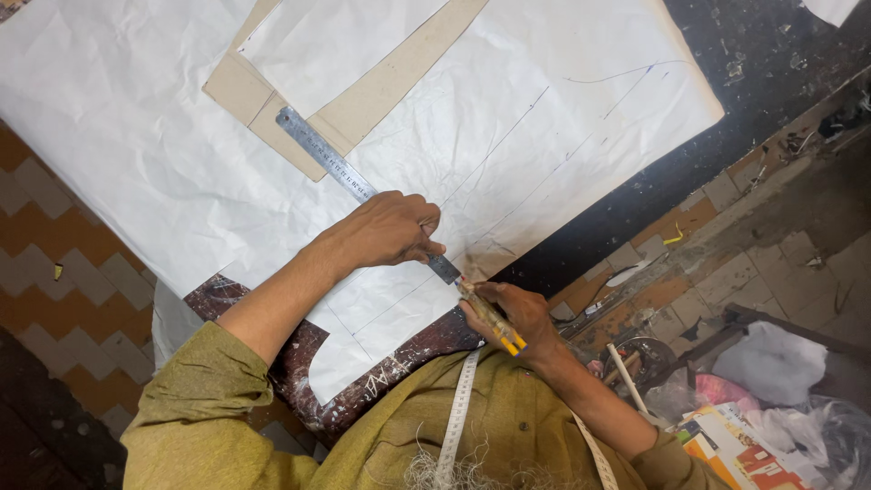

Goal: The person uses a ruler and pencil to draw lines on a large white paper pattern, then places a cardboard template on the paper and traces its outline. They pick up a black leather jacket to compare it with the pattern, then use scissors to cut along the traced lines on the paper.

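Observation:
My left hand (392,229) presses flat on a steel ruler (325,156) that lies diagonally across a large white paper sheet (136,136). My right hand (519,313) grips a yellow pencil (493,319), its tip at the ruler's near end on the paper. Several thin pencil lines run across the sheet. A brown cardboard template (381,91) lies under the ruler's far end, with a smaller white sheet (327,45) on top of it.
The paper covers a dark worn table (780,45) whose edge shows near my body. A white measuring tape (458,417) hangs round my neck. Tiled floor (54,236) at left; clutter of bags and colourful boxes (753,445) at lower right.

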Available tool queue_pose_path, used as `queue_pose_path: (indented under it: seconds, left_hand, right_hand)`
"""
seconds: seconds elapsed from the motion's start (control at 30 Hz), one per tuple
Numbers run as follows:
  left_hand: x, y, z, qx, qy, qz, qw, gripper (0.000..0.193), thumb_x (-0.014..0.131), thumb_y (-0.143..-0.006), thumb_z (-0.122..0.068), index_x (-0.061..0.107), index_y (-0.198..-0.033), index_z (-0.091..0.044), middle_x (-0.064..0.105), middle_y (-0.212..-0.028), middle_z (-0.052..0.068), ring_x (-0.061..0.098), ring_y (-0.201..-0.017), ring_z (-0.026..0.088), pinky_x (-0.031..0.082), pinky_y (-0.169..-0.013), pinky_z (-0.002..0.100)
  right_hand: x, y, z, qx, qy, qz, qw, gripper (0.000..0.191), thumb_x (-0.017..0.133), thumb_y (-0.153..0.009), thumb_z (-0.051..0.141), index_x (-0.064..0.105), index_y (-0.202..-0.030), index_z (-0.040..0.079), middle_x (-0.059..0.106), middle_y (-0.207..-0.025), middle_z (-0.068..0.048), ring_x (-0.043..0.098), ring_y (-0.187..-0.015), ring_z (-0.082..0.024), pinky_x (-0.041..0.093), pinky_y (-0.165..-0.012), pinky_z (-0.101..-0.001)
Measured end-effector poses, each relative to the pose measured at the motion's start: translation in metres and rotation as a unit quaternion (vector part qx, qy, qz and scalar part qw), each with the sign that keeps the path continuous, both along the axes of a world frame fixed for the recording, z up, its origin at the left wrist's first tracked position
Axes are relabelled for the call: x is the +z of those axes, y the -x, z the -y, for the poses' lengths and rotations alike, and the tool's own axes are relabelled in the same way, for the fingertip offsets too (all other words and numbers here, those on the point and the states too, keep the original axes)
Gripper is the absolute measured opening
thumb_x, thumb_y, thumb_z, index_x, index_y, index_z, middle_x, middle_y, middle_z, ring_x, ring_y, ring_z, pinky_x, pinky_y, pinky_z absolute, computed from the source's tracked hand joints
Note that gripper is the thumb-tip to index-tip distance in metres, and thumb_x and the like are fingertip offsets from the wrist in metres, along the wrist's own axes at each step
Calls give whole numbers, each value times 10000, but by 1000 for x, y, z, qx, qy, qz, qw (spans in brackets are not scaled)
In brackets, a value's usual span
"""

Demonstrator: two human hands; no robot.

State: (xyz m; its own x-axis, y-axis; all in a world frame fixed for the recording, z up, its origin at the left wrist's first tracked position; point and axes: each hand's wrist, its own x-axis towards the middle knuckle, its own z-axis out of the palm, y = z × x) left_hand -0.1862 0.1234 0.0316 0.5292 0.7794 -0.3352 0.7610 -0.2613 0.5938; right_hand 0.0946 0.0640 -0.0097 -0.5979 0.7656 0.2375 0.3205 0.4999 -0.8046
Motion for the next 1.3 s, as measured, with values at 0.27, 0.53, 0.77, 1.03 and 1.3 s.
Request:
queue_pose_path:
  seconds: [0.27, 0.53, 0.77, 1.03, 1.3]
  left_hand:
    - [1, 4, -1, -55, -30, -3, 998, 389, 711, -894, -443, 742, -723, -96, 594, -825, -11, 587, -835, 194, 476, -691, 386]
    - [-6, 3, -3, -71, -52, 22, 996, 304, 762, -826, -393, 743, -744, -101, 576, -795, -4, 586, -806, 201, 454, -610, 394]
    - [-3, -4, -7, -79, -77, 59, 992, 162, 797, -781, -328, 827, -891, -213, 581, -763, -7, 600, -777, 210, 451, -581, 412]
    - [3, -12, -9, -71, -39, 9, 997, 181, 812, -765, -302, 829, -931, -233, 605, -758, -41, 611, -767, 159, 474, -584, 365]
    - [1, -8, -7, -68, -52, 25, 996, 215, 815, -742, -314, 833, -946, -246, 606, -773, -41, 611, -801, 168, 479, -601, 366]
  right_hand:
    - [-6, 2, 2, 64, -7, 9, 998, 383, 877, -786, 105, 610, -1036, -10, 744, -1027, -177, 779, -941, -261, 660, -765, -314]
    - [9, 9, 2, 31, -11, 2, 999, 340, 869, -803, 76, 630, -1037, 11, 751, -976, -139, 781, -831, -218, 636, -695, -291]
    - [9, 2, 0, 22, -25, -53, 998, 288, 846, -788, 57, 622, -965, 21, 741, -864, -115, 752, -731, -191, 604, -637, -287]
    - [2, -1, 2, 31, -45, -49, 997, 261, 837, -839, 54, 607, -954, 7, 740, -860, -115, 731, -691, -132, 580, -577, -234]
    - [-1, 0, 5, 20, -35, -31, 999, 255, 837, -832, 41, 624, -968, 5, 745, -874, -114, 746, -711, -146, 594, -599, -243]
